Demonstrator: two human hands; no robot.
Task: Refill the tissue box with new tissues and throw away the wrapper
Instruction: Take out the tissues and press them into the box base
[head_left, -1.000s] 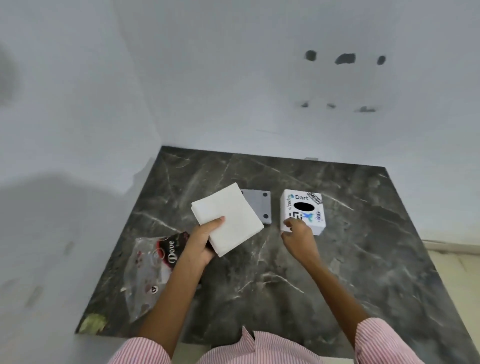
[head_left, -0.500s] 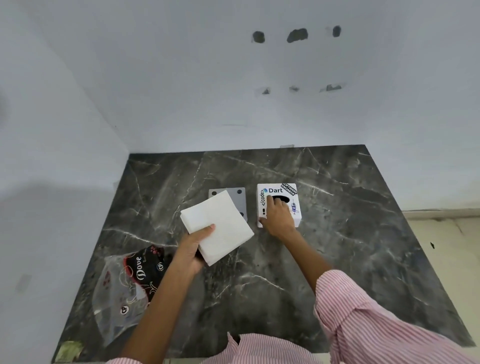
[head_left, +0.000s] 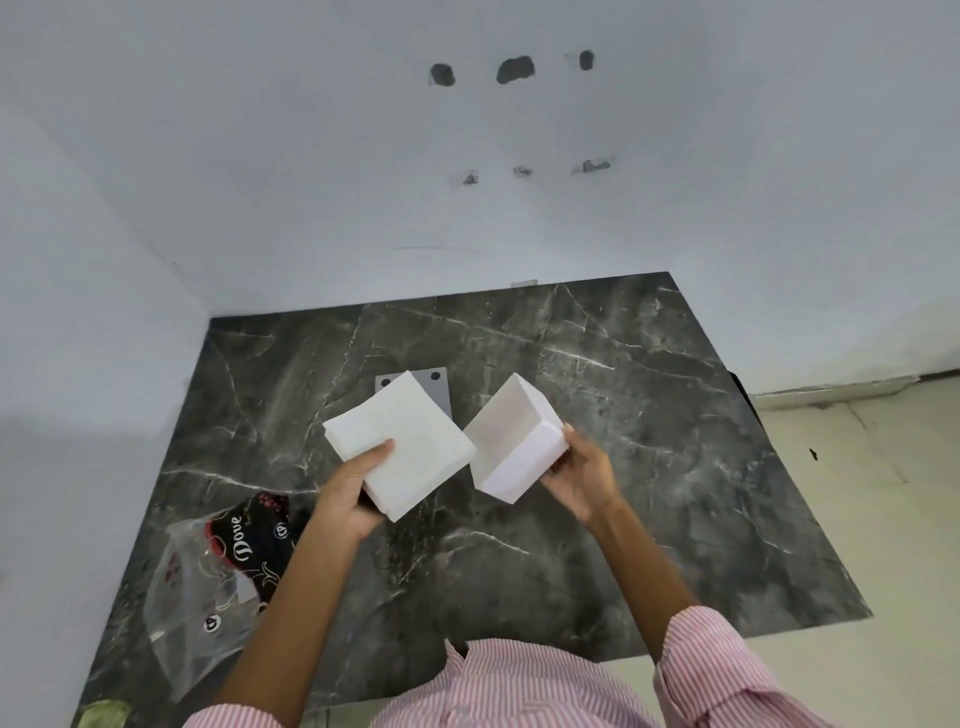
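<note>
I'm looking down on a dark marble bench (head_left: 649, 467) with pale veins, pushed into the corner of a room with plain whitish walls (head_left: 311, 182). The far wall has a few dark holes (head_left: 514, 70) and smaller chipped marks below them. To the right of the bench I see a light tiled floor (head_left: 883, 519). A flat grey plate (head_left: 439, 392) with two dark holes lies on the bench towards the back, partly covered from my view by the tissues. Near the front left corner lies a clear plastic wrapper (head_left: 208, 597) with a dark printed panel, crumpled and flat on the surface.

Both forearms reach forward, bare below rolled pink-striped sleeves (head_left: 717, 670). My left hand (head_left: 350, 491) holds the white stack of tissues (head_left: 402, 447) above the bench, thumb pressed on top near the corner and fingers curled underneath. My right hand (head_left: 584, 475) holds the white tissue box (head_left: 519, 441) lifted clear of the bench and tipped, its open hollow side turned up and towards me, fingers closed round its right-hand side. The stack and the box sit just beside each other, their near corners almost touching; I cannot tell if they meet.
</note>
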